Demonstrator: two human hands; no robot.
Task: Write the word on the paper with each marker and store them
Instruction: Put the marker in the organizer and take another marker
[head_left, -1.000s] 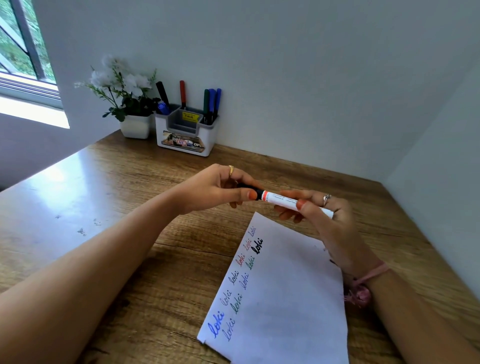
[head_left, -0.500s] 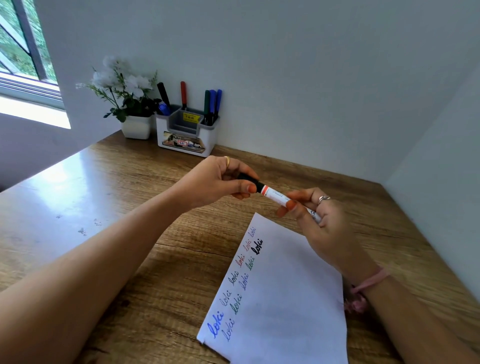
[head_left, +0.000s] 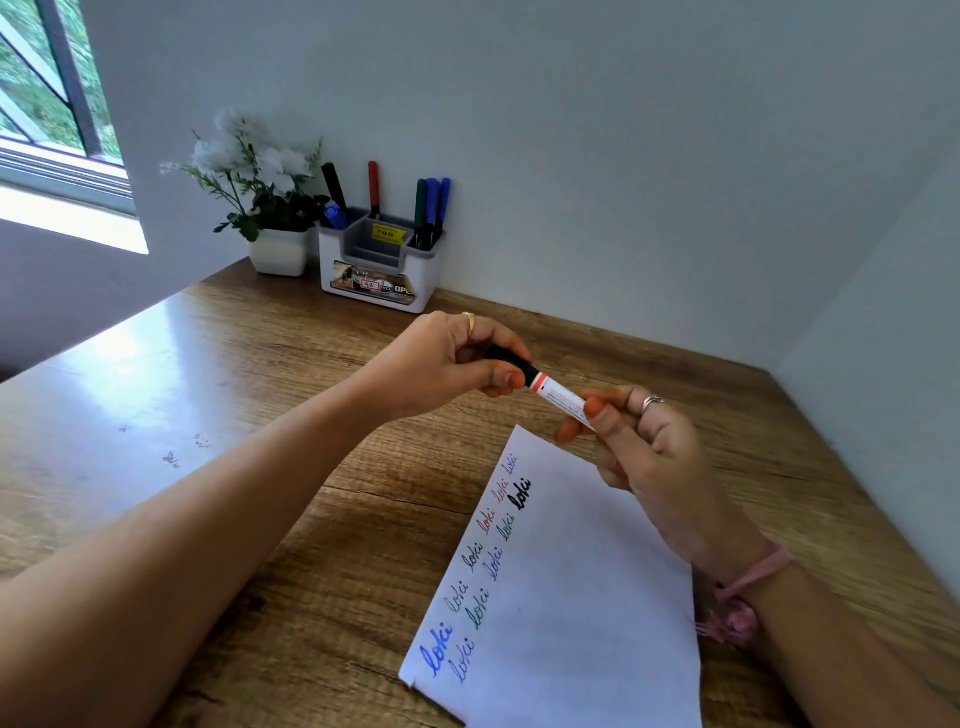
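Behind the left hand (head_left: 447, 358), the white plastic desk organiser (head_left: 379, 265) holds the upright markers already stored. That hand pinches the black cap (head_left: 511, 361) of the white-barrelled marker (head_left: 558, 397); the right hand (head_left: 654, 457) grips the barrel. Over the last second the marker has tilted, its barrel end dropping toward the right hand, while the cap has stayed seated. The cap looks pressed home, so storing comes next. Below the right hand, the white paper sheet (head_left: 582, 623) carries a bold black "loki" (head_left: 521, 493).

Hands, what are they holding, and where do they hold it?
Both hold one marker. The left hand grips its black cap end; the right hand pinches the white barrel.
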